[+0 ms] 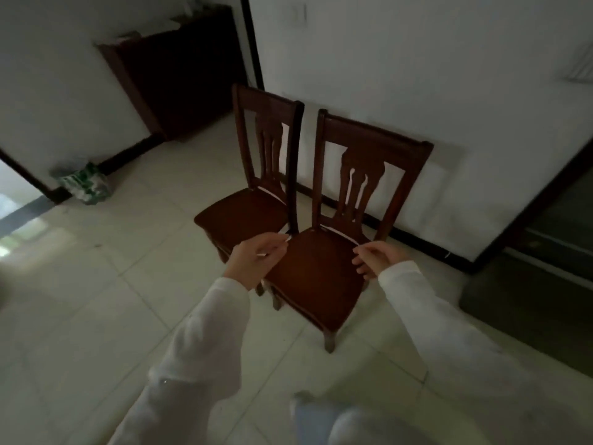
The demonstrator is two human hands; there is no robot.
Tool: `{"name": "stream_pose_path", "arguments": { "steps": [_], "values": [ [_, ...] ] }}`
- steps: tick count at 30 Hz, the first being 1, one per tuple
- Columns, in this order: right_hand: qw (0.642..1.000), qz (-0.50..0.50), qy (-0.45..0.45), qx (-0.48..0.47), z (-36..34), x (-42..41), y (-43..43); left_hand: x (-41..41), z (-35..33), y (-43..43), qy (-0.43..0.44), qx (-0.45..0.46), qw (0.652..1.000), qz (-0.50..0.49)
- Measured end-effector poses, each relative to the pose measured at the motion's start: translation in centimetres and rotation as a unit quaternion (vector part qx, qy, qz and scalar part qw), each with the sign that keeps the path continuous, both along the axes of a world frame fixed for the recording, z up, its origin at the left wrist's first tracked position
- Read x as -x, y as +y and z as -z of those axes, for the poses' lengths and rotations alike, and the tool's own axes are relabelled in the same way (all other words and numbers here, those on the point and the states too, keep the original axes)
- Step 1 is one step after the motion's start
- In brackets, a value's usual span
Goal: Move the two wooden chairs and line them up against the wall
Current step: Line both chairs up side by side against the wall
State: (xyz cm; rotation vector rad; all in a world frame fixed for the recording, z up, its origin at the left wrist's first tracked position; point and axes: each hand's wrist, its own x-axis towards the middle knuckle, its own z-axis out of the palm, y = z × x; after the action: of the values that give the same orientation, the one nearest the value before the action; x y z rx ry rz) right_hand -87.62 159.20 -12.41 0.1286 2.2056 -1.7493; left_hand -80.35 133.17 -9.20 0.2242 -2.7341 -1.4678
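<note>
While both chairs stand side by side on the tiled floor (106, 284), backs toward the white wall (417, 75):
left chair (244, 216): backrest close to the wall, seat just beside the right chair's seat, posts nearly touching
right chair (317, 274): backrest near the wall, angled slightly, front leg toward the camera
left hand (256, 256): at the left edge of the right chair's seat, fingers curled; grip on the edge cannot be told, blurred
right hand (377, 256): at the right rear of the same seat, fingers bent and loosely apart; contact unclear
sleeves: white, both arms reaching forward
cabinet (179, 78): dark wood, far left corner, well apart from chairs
green pack (85, 184): on the floor by the left doorway
dark mat (529, 309): floor, right of the chairs
</note>
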Motion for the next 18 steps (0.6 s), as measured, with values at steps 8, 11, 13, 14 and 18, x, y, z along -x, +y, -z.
{"name": "stream_pose_path", "arguments": {
  "steps": [8,11,13,14,18],
  "values": [
    [0.987,0.067,-0.091,0.118,-2.7,0.1,-7.4,4.0,-1.6,-7.8,0.008,0.038,0.995,0.094],
    [0.996,0.073,0.007,0.044,-3.2,-0.8,-10.3,5.6,-2.4,-10.3,0.008,0.051,0.989,0.137],
    [0.994,0.098,0.055,-0.015,-3.3,-1.4,-12.4,6.7,-2.6,-12.0,0.009,0.055,0.985,0.166],
    [0.991,0.112,0.063,-0.035,-3.4,-1.6,-13.4,7.2,-2.7,-12.8,0.012,0.055,0.983,0.176],
    [0.979,0.176,0.083,-0.067,-3.3,-2.7,-17.4,8.7,-2.8,-16.5,0.017,0.048,0.973,0.224]
  ]
}}
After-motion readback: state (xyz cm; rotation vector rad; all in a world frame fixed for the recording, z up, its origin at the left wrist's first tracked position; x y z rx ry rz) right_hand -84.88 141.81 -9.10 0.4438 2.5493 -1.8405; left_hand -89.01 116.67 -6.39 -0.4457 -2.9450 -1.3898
